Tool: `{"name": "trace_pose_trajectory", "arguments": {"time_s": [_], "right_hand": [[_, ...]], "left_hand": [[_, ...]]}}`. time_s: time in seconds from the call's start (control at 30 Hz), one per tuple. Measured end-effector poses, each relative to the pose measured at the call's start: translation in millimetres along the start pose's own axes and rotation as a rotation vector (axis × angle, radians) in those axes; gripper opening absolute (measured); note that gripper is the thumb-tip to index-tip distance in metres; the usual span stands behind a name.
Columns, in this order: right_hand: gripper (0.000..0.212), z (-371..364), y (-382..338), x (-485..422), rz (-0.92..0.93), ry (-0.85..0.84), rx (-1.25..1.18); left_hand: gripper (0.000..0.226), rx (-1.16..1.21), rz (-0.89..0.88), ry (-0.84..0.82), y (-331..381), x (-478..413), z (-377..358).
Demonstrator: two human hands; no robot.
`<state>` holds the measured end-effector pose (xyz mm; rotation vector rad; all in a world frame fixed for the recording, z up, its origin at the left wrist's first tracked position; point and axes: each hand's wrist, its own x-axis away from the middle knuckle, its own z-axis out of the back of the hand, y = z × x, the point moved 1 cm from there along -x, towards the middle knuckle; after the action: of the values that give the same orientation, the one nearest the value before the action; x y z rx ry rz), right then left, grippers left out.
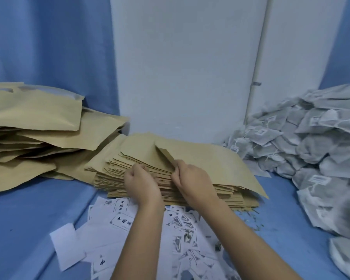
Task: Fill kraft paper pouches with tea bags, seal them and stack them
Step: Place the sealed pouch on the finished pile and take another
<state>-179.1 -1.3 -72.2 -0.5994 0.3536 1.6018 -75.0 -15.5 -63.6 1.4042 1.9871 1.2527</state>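
Observation:
A thick stack of flat, empty kraft paper pouches (206,158) lies in the middle of the blue table. My right hand (190,178) pinches the near corner of the top pouch (166,156) and lifts it off the stack. My left hand (141,182) is closed, its fingertips pressed on the stack's near edge beside the right hand. A big heap of grey-white tea bags (315,146) with strings and tags fills the right side. On the left, filled kraft pouches (34,126) lie piled on each other.
Printed paper labels (180,225) and a blank white slip (67,245) are scattered on the blue table (24,223) under my forearms. Loose tea crumbs lie near the stack's right corner. A white wall and blue curtains close off the back.

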Motion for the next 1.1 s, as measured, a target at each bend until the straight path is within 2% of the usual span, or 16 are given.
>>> {"name": "trace_pose_trajectory", "arguments": {"time_s": [0.1, 0.2, 0.27, 0.33, 0.4, 0.47, 0.5, 0.57, 0.6, 0.67, 0.73, 0.8, 1.0, 1.1], "right_hand": [[0.023, 7, 2, 8, -0.034, 0.160, -0.201], [0.025, 11, -3, 21, 0.140, 0.254, -0.337], [0.041, 7, -3, 25, 0.187, 0.299, -0.304], [0.060, 4, -1, 27, 0.061, 0.270, -0.411], [0.064, 7, 0, 29, -0.183, 0.232, -0.718], [0.052, 11, -1, 27, -0.435, 0.184, -1.190], [0.045, 13, -2, 25, -0.515, 0.155, -1.430], [0.031, 16, -1, 23, -0.589, 0.136, -1.812], [0.024, 18, 0, 23, -0.614, 0.149, -1.965], [0.019, 21, 3, 24, -0.691, 0.178, -2.177], [0.021, 22, 6, 26, -0.797, 0.143, -2.226], [0.023, 20, 7, 27, -0.861, 0.094, -2.228], [0.021, 14, 6, 25, -0.873, 0.088, -2.192], [0.020, 14, 6, 24, -0.872, 0.105, -2.152]], "left_hand": [[0.017, 0.002, 0.064, -0.132, 5, 1, -1], [0.019, -0.112, 0.065, -0.246, 10, 1, -3], [0.020, -0.275, -0.101, -0.228, 12, 4, -2], [0.027, -0.388, -0.345, -0.211, 12, 9, -2], [0.038, -0.424, -0.606, -0.261, 14, 17, -2], [0.047, -0.443, -0.873, -0.388, 16, 26, -3], [0.052, -0.525, -1.005, -0.450, 16, 29, -5], [0.055, -0.903, -1.220, -0.539, 14, 32, -9], [0.054, -1.130, -1.244, -0.578, 11, 32, -10], [0.047, -1.418, -1.128, -0.688, 2, 33, -13], [0.035, -1.535, -0.975, -0.804, -5, 34, -13], [0.033, -1.584, -0.931, -0.835, -8, 35, -11], [0.036, -1.421, -0.683, -0.876, -7, 24, -10], [0.034, -1.384, -0.689, -0.805, -6, 26, -10]]}}
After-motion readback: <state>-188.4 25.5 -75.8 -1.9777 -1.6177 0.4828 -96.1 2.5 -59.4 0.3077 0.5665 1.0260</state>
